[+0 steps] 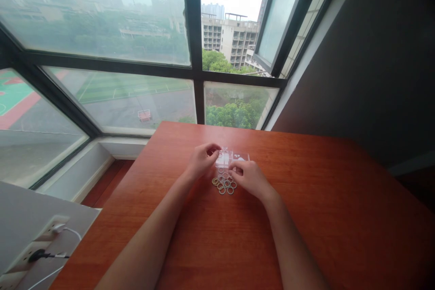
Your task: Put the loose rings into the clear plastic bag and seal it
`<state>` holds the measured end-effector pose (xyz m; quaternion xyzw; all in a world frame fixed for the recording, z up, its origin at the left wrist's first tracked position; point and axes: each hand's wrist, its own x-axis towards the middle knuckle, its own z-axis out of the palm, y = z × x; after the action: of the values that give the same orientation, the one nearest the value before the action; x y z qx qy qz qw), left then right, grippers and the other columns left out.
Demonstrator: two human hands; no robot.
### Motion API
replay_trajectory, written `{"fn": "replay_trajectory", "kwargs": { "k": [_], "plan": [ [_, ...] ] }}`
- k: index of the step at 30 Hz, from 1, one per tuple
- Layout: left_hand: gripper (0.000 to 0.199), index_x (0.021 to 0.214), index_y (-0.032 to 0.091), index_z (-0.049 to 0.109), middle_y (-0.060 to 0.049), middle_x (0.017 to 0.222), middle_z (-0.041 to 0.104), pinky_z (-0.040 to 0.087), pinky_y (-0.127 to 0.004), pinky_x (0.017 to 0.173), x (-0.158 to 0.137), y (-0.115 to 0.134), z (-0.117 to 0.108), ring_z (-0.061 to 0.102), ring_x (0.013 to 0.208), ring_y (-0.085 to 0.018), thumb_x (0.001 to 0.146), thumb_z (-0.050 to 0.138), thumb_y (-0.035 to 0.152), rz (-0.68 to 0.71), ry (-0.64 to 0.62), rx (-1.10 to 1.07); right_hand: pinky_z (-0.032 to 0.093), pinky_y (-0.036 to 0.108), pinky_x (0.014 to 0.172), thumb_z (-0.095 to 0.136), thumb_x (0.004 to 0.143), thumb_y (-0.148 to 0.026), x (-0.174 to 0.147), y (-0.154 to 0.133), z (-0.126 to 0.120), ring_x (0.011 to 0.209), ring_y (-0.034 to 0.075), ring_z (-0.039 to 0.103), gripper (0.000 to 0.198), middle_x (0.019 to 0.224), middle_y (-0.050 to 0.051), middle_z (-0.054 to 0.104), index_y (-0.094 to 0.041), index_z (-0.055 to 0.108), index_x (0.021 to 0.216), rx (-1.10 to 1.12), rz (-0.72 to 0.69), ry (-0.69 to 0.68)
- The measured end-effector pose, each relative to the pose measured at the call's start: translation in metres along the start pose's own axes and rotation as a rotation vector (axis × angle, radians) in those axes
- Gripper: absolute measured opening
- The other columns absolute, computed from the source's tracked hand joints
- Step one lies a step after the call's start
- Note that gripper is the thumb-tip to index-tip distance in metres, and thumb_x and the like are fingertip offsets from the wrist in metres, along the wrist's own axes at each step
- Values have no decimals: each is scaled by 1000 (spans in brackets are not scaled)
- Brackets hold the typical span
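The left hand [204, 159] is curled narrow, fingertips at the left side of the clear box [224, 159]; whether it grips anything I cannot tell. The right hand [250, 178] bends its fingers close together by the box's near side, its hold unclear. Just left of it, rings [227, 184] lie on the worktop [217, 244].
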<state>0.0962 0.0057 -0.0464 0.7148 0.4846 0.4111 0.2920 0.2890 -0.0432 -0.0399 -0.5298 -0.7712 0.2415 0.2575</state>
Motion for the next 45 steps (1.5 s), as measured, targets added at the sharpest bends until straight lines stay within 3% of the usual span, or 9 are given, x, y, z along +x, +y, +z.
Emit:
{"fn": "replay_trajectory", "kwargs": {
  "k": [4,8,17,29,33,40,45],
  "plan": [
    [16,85,14,68,-3,72,67,42,-20,57,-1,2,1,57,63,-11,80,56,23,9,-27,-19,30,21,53,59,79,-26,4,3,-1,50,9,43,13,54,-5,52,-22,71,83,7,10,165],
    [16,85,14,68,-3,71,66,42,-20,56,-1,7,1,56,63,-11,81,57,24,21,-54,-28,31,21,53,59,79,-27,4,5,-1,49,9,43,14,52,-5,49,-21,70,83,46,23,242],
    [13,81,13,68,-2,70,66,42,-19,56,-5,23,6,55,61,-9,79,62,24,108,-259,-78,31,21,52,58,80,-29,5,7,0,48,10,43,15,51,-6,47,-20,70,83,46,46,276],
    [10,77,13,68,-1,67,64,40,-19,56,-6,24,8,54,60,-9,78,59,19,115,-278,-43,32,21,53,58,80,-29,4,3,-2,48,9,43,15,50,-6,46,-20,69,82,72,35,278],
    [11,75,14,66,-1,65,63,40,-19,55,-4,16,9,54,59,-10,79,58,21,113,-208,18,32,21,53,57,80,-28,4,4,-1,49,10,44,16,51,-5,47,-20,70,86,76,42,280],
    [16,78,17,65,-2,72,67,43,-22,58,2,-6,1,57,61,-12,81,56,29,6,134,140,32,21,54,56,80,-27,5,6,2,50,10,47,15,53,-5,52,-21,70,84,38,48,262],
    [17,78,18,66,-2,74,68,43,-22,58,5,-12,3,57,61,-12,81,56,31,-21,154,170,32,21,56,56,81,-26,5,5,3,53,10,49,15,56,-4,55,-22,70,84,1,52,216]
  ]
}}
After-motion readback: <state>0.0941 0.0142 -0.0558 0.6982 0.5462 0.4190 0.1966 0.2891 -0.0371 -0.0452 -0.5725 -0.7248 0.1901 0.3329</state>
